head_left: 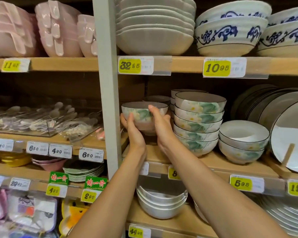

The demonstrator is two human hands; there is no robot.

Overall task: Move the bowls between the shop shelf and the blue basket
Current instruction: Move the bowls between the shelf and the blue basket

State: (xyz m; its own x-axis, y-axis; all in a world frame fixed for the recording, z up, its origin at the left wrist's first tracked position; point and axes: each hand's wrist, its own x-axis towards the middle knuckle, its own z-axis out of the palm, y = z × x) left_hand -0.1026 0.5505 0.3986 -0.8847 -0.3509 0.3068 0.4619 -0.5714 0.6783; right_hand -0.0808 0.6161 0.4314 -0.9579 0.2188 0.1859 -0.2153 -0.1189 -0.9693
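Both of my hands are on one bowl at the middle tier. Just left of my left hand (132, 129) stands the grey metal upright post (108, 83). That hand cups the left side of the white ceramic bowl with the green leaf and yellow flower print and thin dark rim (142, 113), thumb up on its wall and fingers curled behind. The bowl sits between my palms over the pale wooden shelf board (218, 163); I cannot tell whether its foot touches the board. My right hand (162, 126) grips its right side, thumb reaching the rim. Just right of that hand stands a tall stack of matching floral bowls (199, 121), and farther right a nested pair of wider floral bowls (243, 143).
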